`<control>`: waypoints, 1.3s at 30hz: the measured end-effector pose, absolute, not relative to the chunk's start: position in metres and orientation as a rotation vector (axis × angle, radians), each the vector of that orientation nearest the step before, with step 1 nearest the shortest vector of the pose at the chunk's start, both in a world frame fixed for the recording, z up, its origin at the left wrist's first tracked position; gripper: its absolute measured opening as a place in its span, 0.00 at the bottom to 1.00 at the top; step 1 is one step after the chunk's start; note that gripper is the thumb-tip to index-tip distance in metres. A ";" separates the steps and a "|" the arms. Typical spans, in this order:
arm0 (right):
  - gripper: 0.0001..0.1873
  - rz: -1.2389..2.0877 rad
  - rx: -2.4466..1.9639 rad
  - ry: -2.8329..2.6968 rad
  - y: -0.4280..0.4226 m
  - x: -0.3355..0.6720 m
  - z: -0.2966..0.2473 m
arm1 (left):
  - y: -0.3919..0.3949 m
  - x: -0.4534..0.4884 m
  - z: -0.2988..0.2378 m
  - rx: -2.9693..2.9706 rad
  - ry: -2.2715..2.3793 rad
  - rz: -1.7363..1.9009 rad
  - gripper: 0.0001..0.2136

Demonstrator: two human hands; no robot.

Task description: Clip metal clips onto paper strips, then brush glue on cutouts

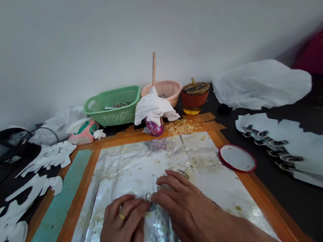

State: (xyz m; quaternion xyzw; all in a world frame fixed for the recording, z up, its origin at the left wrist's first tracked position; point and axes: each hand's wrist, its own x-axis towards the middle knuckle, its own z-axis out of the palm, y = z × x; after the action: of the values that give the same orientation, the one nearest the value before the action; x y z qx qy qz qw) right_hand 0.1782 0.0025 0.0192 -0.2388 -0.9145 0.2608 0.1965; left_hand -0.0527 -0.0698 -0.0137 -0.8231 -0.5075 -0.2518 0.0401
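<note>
On the stained white sheet (pixel 134 164), my two hands meet at a small metal ring (pixel 148 196), with a bit of something grey just below it. My left hand (pixel 124 223), wearing a gold-coloured finger ring, has its fingers bent and pressed together against the piece; its thumb is mostly hidden. From the right comes my right hand (pixel 183 202), its index fingertip closed in at the same metal ring and its other fingers slightly spread over the sheet. Another metal ring (pixel 184 174) lies just beyond those fingers. What sits under the fingertips is partly hidden.
Along the wall stand a green basket (pixel 112 117) with metal pieces, a pink bowl (pixel 175 87), a cloth-draped can (pixel 155 128) with a stick, and a jar (pixel 194 97). A round lid (pixel 237 158) lies right. White cut pieces (pixel 318 141) with rings and a plastic bag (pixel 260 83) are farther right.
</note>
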 end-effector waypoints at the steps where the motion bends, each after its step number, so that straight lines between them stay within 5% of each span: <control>1: 0.20 0.739 -0.668 -2.572 0.002 0.178 0.021 | -0.068 -0.056 -0.011 -2.548 -1.468 -0.733 0.19; 15: 0.10 0.654 -0.656 -2.794 0.004 0.167 0.029 | -0.061 -0.064 -0.008 -2.526 -1.217 -0.712 0.15; 21: 0.06 0.568 -0.583 -2.872 0.012 0.161 0.031 | -0.050 -0.047 -0.015 -2.466 -1.241 -1.019 0.04; 31: 0.03 0.619 -0.626 -2.768 0.015 0.159 0.029 | -0.042 -0.043 -0.032 -2.423 -1.187 -1.242 0.09; 39: 0.07 0.565 -0.571 -2.675 0.013 0.161 0.024 | -0.055 -0.063 -0.022 -2.568 -1.134 -0.853 0.09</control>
State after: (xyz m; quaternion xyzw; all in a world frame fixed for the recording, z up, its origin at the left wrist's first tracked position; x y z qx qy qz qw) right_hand 0.1606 0.0129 0.0236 -0.2013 -0.9432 0.1992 0.1735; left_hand -0.0629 -0.0553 -0.0224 -0.8705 -0.3845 -0.2892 0.1035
